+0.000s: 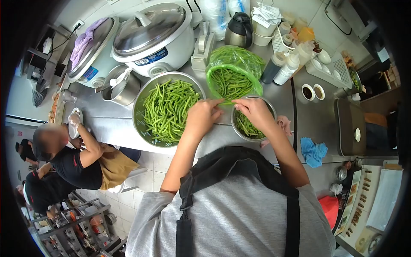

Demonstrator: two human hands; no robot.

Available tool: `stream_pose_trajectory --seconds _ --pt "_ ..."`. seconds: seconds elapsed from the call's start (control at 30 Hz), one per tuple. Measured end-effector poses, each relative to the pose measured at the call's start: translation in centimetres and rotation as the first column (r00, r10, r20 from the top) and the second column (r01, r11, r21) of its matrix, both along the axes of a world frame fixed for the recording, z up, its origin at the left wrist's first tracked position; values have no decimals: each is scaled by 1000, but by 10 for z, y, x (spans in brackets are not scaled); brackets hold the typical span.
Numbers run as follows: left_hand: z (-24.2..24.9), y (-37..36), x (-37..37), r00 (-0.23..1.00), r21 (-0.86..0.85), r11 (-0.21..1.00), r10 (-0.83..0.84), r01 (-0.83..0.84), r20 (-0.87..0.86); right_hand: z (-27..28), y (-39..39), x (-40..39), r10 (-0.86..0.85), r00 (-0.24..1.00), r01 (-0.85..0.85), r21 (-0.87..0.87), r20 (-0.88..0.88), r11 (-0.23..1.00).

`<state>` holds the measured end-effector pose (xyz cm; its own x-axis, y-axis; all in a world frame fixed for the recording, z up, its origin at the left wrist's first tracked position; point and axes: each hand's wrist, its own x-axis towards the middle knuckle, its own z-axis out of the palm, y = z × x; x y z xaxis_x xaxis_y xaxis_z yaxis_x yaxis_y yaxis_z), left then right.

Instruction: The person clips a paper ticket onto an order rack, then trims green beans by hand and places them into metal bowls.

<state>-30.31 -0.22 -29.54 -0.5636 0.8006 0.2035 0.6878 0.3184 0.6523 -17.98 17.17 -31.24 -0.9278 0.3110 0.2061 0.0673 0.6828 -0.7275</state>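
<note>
Both hands are raised over the front of the counter, fingertips pinched on a thin green bean (227, 102) stretched between them. My left hand (206, 115) is beside the right rim of a large colander (139, 124) heaped with cut green beans (165, 111). Above a smaller steel bowl (234, 124) with green beans in it is my right hand (252, 110). Just behind the hands, an open green plastic bag (257, 70) holds long whole beans (231, 83).
Two large rice cookers (150, 38) and a metal pot (128, 90) stand at the back left. Behind the bag is a thermos (239, 30); squeeze bottles (286, 68) stand to its right. A blue cloth (313, 152) lies right. Co-workers (81, 160) are at the left.
</note>
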Motion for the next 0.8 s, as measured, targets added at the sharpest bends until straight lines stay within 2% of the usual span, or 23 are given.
stream_pose_trajectory --seconds 0.03,0.13,0.2,0.3,0.33,0.4,0.43,0.53,0.6,0.7,0.73,0.8 --pt "1 3 2 999 75 997 -37 36 8 2 -4 3 -5 1000 5 9 20 1000" --pt "4 10 9 998 62 997 -52 51 18 16 -12 11 -20 994 17 22 111 1000" --pt "2 10 10 993 125 990 -57 70 -107 24 -13 17 -17 976 15 8 218 1000" --pt "0 8 10 979 171 983 -32 67 -199 29 -11 23 -3 974 3 4 226 1000" --pt "0 7 10 977 179 982 -19 59 -214 28 -13 24 -9 988 23 -88 156 996" --pt "0 7 13 996 180 982 -47 60 -76 25 -17 23 -41 999 44 -273 18 961" --pt "0 7 15 998 181 982 -60 60 -6 24 -18 22 -54 999 45 -442 -7 896" --pt "-1 11 25 892 269 963 -112 -11 439 19 -23 18 -112 991 0 -827 -76 563" --pt "-7 15 27 828 310 949 -129 -56 545 15 -28 16 -163 980 -66 -956 -116 287" --pt "-17 21 30 668 398 902 -193 -167 718 3 -28 16 -116 983 -121 -978 -141 169" --pt "-17 21 31 600 424 879 -224 -215 768 -4 -27 16 -72 993 -71 -968 -90 242" --pt "-14 21 26 607 456 849 -220 -267 764 -17 -25 20 5 1000 18 -922 21 387"
